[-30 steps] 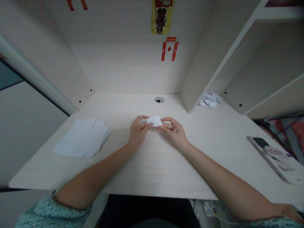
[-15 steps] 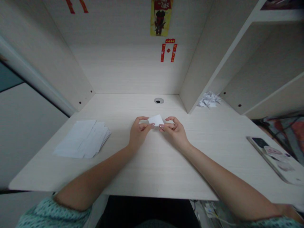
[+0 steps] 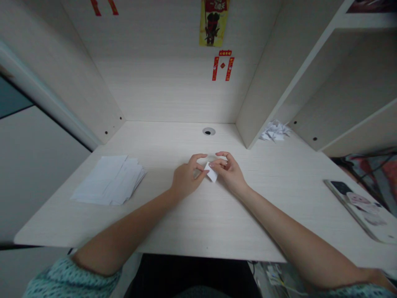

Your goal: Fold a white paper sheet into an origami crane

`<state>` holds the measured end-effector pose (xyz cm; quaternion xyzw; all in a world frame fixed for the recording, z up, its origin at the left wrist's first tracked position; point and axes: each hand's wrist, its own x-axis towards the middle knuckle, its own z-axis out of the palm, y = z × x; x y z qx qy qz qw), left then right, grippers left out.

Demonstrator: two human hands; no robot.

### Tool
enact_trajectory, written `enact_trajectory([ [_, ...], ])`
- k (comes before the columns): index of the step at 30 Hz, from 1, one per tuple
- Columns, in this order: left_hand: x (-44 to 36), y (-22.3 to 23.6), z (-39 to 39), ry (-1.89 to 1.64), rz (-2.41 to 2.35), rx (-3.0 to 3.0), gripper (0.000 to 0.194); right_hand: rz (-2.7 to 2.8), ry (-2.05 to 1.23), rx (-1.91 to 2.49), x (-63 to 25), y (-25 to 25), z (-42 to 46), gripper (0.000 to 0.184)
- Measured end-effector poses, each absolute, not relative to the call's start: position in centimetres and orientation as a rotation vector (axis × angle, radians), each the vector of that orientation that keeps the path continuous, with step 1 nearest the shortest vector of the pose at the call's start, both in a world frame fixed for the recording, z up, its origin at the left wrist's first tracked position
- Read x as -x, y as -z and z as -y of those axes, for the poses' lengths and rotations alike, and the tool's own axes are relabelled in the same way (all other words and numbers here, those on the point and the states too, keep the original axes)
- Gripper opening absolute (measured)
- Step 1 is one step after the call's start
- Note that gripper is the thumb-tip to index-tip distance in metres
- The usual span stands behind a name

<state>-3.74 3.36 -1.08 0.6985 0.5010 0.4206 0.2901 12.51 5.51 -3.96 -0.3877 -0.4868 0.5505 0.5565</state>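
A small folded piece of white paper [image 3: 212, 176] is held just above the desk, tilted with one corner pointing down toward me. My right hand [image 3: 230, 171] pinches its upper part between thumb and fingers, the index finger raised and a ring showing on one finger. At the paper's left edge, my left hand [image 3: 188, 174] has its thumb tip against it, with a curled finger behind and the index finger lifted away. How the folds lie inside cannot be made out.
A pile of white paper sheets [image 3: 108, 180] lies at the left of the desk [image 3: 198, 223]. Folded white paper pieces [image 3: 275, 130] are heaped behind the upright divider [image 3: 260, 103]. A phone [image 3: 361, 209] rests at the right. A round cable hole [image 3: 209, 131] sits at the back.
The paper has been turned from lying crosswise to a corner pointing down. My left hand has shifted right, closer to my right hand. The view has moved slightly.
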Motion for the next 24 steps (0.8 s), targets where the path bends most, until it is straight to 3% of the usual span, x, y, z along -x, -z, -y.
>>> enact_trajectory([
  [4,3.9,1.3,-3.7,-1.226,-1.355,-1.831,0.034,1.232,-1.256,0.879,-12.6,4.1,-5.5,0.039],
  [8,4.0,2.0,-4.5,-1.243,-1.311,-1.648,0.027,1.492,-1.313,0.873,-12.6,4.3,-5.3,0.022],
  [12,4.0,2.1,-4.9,-1.248,-1.256,-1.499,0.025,1.603,-1.223,0.917,-12.5,4.4,-5.2,0.022],
  [24,4.1,2.4,-4.9,-1.164,-1.076,-1.532,0.044,1.515,-0.964,0.855,-13.1,3.3,-5.4,0.025],
])
